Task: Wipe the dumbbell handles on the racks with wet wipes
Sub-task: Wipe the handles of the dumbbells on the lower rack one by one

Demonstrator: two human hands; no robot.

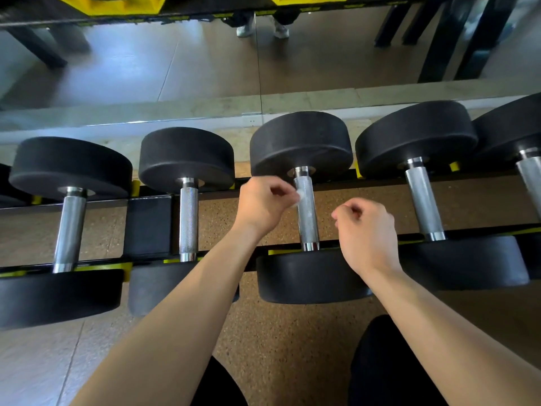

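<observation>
Several black dumbbells with knurled steel handles lie side by side on a low black rack (149, 227). My left hand (262, 202) pinches a small white wet wipe (299, 196) against the upper left side of the middle dumbbell handle (307, 221). My right hand (366, 232) hovers just right of that same handle with its fingers curled; I see nothing in it. The neighbouring handles stand to the left (188, 221) and to the right (424, 200), untouched.
A wall mirror (175, 68) runs behind the rack and reflects the floor, dark equipment legs and a pair of shoes. Speckled cork-coloured flooring (281, 332) lies under the rack. My dark-clothed knees (389, 364) show at the bottom edge.
</observation>
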